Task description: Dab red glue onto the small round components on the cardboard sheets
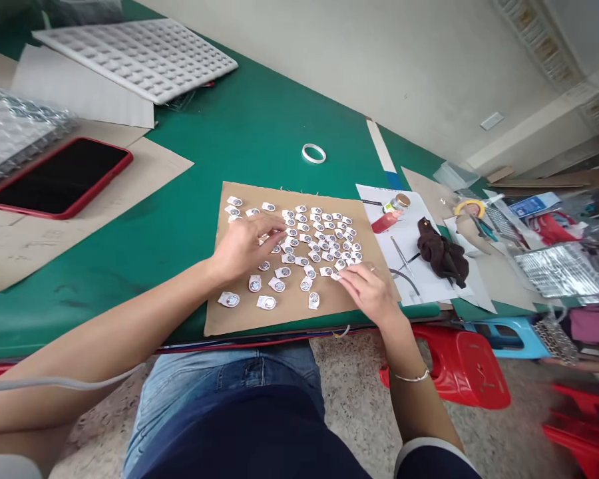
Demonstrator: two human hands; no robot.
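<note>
Many small white tabs [277, 285], each with a round dark-and-blue printed disc, lie scattered over a brown cardboard sheet [239, 316]. They are crowded more closely on the right half of the sheet. My left hand [244, 246] hovers palm down over the left part, its fingers stretched toward the middle and the thumb a little apart. Some tabs are hidden beneath it. At the lower right of the sheet, my right hand [372, 289] has thumb and forefinger pinched at one small white tab [335, 276].
A white tape ring [313, 154] lies beyond the cardboard on the green table [264, 120]. To the left are a red-cased phone [60, 176] and a white grid tray [144, 56]. At right are a small corked bottle [394, 205], tweezers [402, 256] and dark cloth [442, 256].
</note>
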